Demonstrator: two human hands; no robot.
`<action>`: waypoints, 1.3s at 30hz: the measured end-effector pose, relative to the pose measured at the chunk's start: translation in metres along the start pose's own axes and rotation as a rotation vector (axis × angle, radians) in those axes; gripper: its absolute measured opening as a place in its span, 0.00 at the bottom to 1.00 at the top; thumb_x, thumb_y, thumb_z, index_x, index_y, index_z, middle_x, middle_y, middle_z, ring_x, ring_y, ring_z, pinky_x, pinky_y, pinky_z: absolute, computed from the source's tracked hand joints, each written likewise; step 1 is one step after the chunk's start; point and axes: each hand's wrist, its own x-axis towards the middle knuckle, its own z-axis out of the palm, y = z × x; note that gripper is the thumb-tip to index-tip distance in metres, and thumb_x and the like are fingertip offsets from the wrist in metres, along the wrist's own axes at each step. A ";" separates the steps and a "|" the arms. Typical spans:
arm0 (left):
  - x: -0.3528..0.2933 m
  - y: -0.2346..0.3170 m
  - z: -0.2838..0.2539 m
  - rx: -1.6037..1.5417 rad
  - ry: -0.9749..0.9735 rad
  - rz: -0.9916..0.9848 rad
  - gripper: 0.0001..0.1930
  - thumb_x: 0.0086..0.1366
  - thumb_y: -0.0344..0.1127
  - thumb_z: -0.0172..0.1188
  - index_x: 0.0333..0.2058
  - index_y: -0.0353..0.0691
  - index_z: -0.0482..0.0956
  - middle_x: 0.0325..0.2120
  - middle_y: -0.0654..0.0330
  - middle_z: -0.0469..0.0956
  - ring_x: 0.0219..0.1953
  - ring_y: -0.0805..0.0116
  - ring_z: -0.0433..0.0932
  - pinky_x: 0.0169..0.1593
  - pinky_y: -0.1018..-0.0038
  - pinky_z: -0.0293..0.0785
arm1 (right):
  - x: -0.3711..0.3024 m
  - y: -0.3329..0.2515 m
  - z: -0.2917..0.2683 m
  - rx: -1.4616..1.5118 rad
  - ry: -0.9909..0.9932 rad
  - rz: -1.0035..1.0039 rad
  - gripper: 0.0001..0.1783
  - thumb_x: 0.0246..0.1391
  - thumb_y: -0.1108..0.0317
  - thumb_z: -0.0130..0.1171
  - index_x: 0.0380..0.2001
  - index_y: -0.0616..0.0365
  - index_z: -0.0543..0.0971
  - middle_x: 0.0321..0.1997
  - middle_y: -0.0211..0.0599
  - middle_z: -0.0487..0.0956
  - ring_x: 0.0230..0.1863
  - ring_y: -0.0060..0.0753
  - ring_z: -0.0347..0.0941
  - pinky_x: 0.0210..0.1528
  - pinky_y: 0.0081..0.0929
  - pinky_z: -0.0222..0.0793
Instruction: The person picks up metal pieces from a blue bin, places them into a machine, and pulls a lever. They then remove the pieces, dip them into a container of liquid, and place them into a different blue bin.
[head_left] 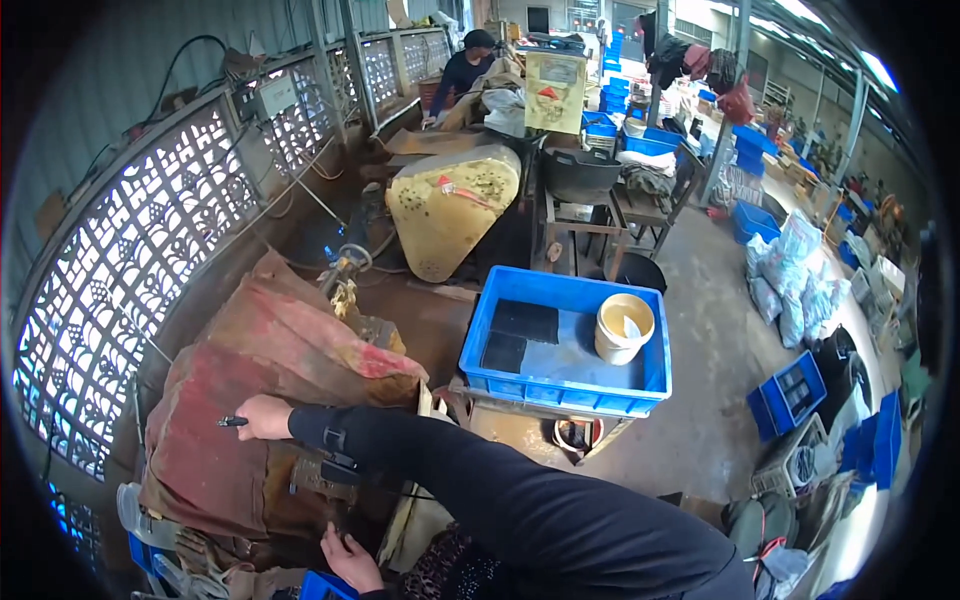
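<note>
My right arm, in a black sleeve, reaches across to the left. My right hand (264, 416) is closed around a small dark metal piece (232, 421), whose end sticks out past the fingers; its exact kind is too small to tell. That hand is above a worn reddish-brown cloth cover (215, 430) draped over something bulky. Lower down, my left hand (350, 562) has its fingers apart and shows nothing in it. It is beside the dark, dirty edge of the covered machine and a blue bin (328, 587) at the lower edge.
A blue crate (567, 385) holding a beige bucket (622, 335) stands on a stand ahead. Beyond it are a yellowish machine guard (455, 205) and a seated co-worker (465, 72). Patterned wall openwork (140, 240) runs along the left. Filled plastic bags (790, 280) and blue crates lie right.
</note>
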 end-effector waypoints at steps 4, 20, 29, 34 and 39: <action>0.001 0.005 -0.002 0.038 0.011 0.019 0.20 0.55 0.19 0.53 0.49 0.30 0.72 0.37 0.44 0.71 0.41 0.45 0.72 0.46 0.60 0.68 | 0.006 -0.007 0.004 -0.030 0.008 0.036 0.13 0.45 0.58 0.65 0.30 0.54 0.80 0.28 0.41 0.80 0.36 0.45 0.77 0.39 0.40 0.69; -0.002 -0.019 0.009 -0.005 0.031 -0.012 0.19 0.54 0.19 0.54 0.47 0.30 0.73 0.37 0.48 0.71 0.39 0.50 0.73 0.44 0.64 0.70 | -0.079 0.046 -0.024 0.493 -0.190 0.258 0.07 0.48 0.65 0.56 0.28 0.56 0.73 0.19 0.33 0.72 0.14 0.29 0.68 0.15 0.30 0.60; 0.027 0.022 0.008 -0.114 0.054 -0.037 0.16 0.57 0.21 0.56 0.45 0.33 0.76 0.39 0.48 0.76 0.43 0.50 0.75 0.49 0.66 0.71 | -0.202 0.046 -0.087 0.675 -0.291 0.404 0.08 0.55 0.70 0.52 0.36 0.61 0.74 0.31 0.40 0.82 0.24 0.25 0.78 0.21 0.22 0.74; 0.047 0.060 0.030 -0.462 0.084 -0.025 0.11 0.63 0.28 0.58 0.44 0.36 0.79 0.33 0.59 0.77 0.33 0.74 0.75 0.41 0.79 0.71 | -0.213 0.040 -0.098 0.636 -0.255 0.321 0.10 0.57 0.70 0.54 0.38 0.66 0.75 0.35 0.40 0.82 0.26 0.25 0.77 0.21 0.19 0.71; 0.046 0.104 0.031 -0.946 -0.091 -0.378 0.10 0.65 0.31 0.56 0.43 0.36 0.79 0.38 0.65 0.80 0.39 0.77 0.76 0.42 0.79 0.72 | -0.224 0.021 -0.101 0.761 -0.319 0.354 0.12 0.56 0.71 0.58 0.42 0.64 0.75 0.37 0.36 0.82 0.26 0.20 0.76 0.21 0.16 0.67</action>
